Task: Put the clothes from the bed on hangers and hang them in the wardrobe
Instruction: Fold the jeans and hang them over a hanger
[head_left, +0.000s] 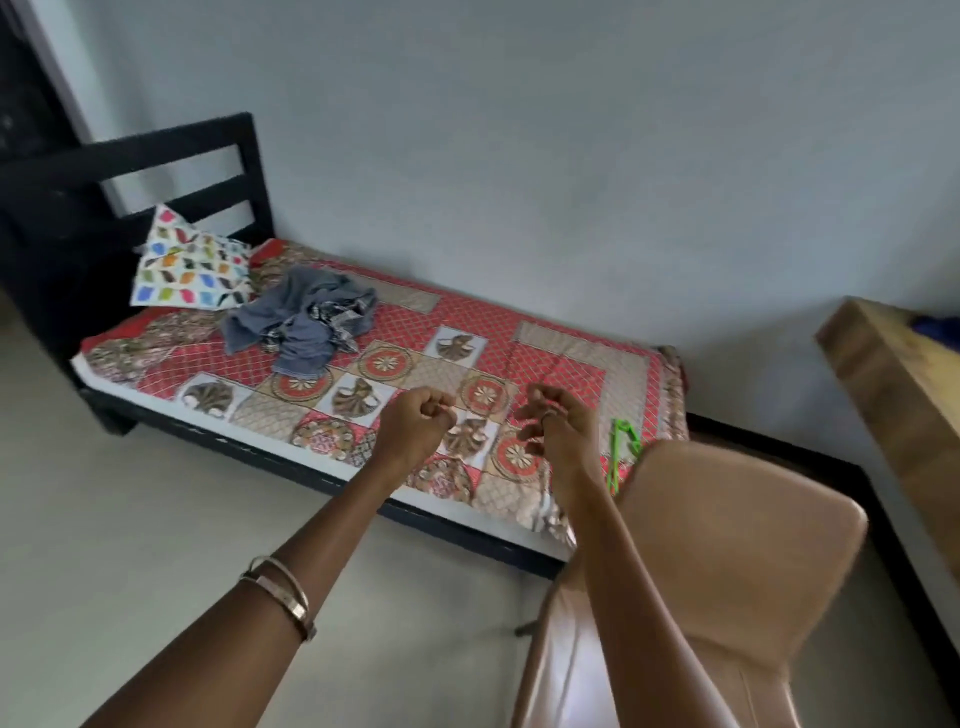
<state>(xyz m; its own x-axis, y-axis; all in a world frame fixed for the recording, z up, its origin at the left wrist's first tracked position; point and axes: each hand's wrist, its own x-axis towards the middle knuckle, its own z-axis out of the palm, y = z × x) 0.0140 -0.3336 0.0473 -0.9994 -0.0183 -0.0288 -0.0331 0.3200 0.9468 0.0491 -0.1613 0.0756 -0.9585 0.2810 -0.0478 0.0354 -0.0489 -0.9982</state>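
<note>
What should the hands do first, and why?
Probably reach the left hand toward the heap of grey clothes near the pillow. Both hands hold nothing, the right hand is close to the green hanger, and the clothes lie unhung on the bed.

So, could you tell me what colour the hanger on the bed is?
Bright green; the hanger shows in the head view.

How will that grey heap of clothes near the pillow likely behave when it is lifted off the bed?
The grey clothes lie crumpled in soft folds, so they will probably hang limp and sag. A patterned piece seems tangled in, so more than one garment may come up together. Thin cloth like this is likely light, with no risk of rolling or breaking.
</note>
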